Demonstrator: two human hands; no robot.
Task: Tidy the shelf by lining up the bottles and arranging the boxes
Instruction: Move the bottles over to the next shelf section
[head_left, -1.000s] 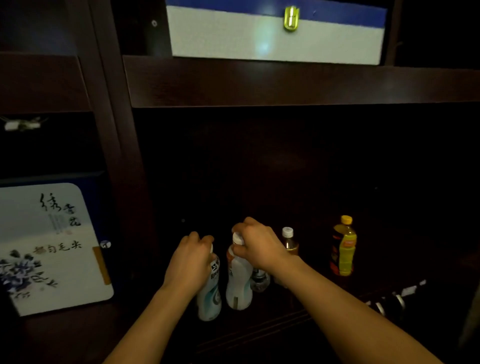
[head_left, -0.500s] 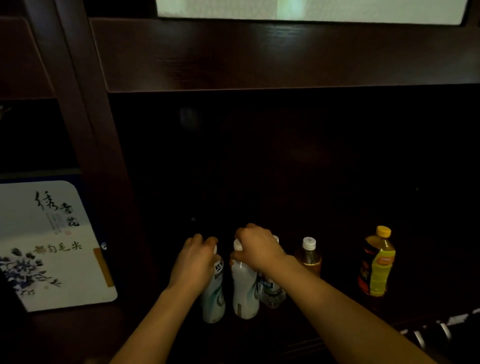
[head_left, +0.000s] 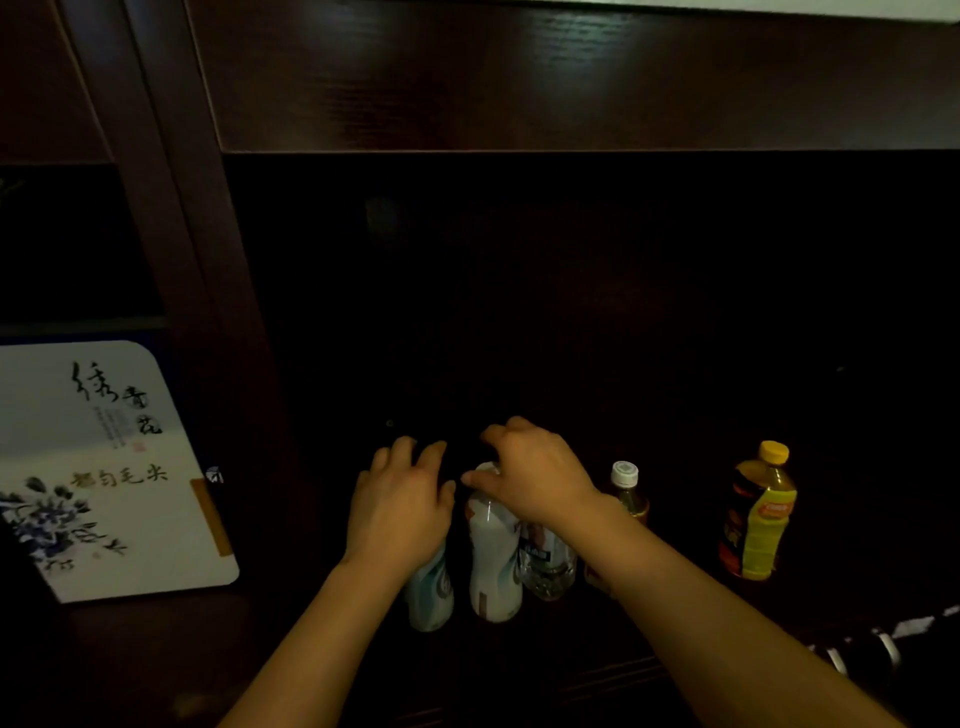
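Several bottles stand in a row on the dark shelf (head_left: 519, 670). My left hand (head_left: 400, 509) lies on top of a white-and-teal bottle (head_left: 434, 597), fingers stretched out and apart. My right hand (head_left: 540, 483) curls over the cap of a white bottle (head_left: 493, 561) right beside it, thumb against the cap. A small clear bottle (head_left: 550, 566) touches that white bottle, partly under my right wrist. Further right stand a brown tea bottle with a white cap (head_left: 626, 483) and a yellow-capped bottle (head_left: 761, 519). A white box with flower print (head_left: 104, 467) sits in the left compartment.
A dark wooden upright (head_left: 208, 312) divides the left compartment from this one. The shelf board above (head_left: 571, 78) hangs low. Dark objects with shiny rings (head_left: 878, 644) lie at the lower right front. The shelf's back is in deep shadow.
The view has shifted, so the bottles sit more to the right. My left hand's fingers have uncurled from the teal bottle's cap. The right hand stays on the white bottle.
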